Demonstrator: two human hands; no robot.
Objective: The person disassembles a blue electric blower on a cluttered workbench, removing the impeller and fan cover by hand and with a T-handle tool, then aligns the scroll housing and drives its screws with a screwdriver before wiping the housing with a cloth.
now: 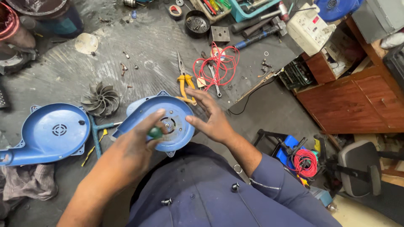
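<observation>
Grey, scuffed worktop [139,46] is carrying a whole mess of workshop stuff, and right at the near edge a blue blower housing half [168,122] is lying tilted up toward the person. Left hand [136,145] is closing its fingers round a green-handled tool [155,133], looks like a screwdriver, and is pressing it down near the metal hub in the middle of the housing. Right hand [210,117] is hanging wide open, fingers spread, holding nothing, just beside the housing's right rim and maybe brushing it, I can't tell for sure. If it were me I'd be getting that open hand flat on the rim so the shell isn't rocking, and keeping the driver square on the screw so it isn't slipping out of the head. Off to the left the other blue housing half [48,132] is sitting well apart, with the grey impeller [100,99] between the two and a bit further back. Yellow-handled snips [185,82] are lying just past the right fingertips, next to a tangle of red wire [219,63] and a spanner. Hard to make out: the tool's tip is hiding under the left fingers, so which screw it's on is anyone's guess, and the near edge of the housing is disappearing behind the dark blue shirt
</observation>
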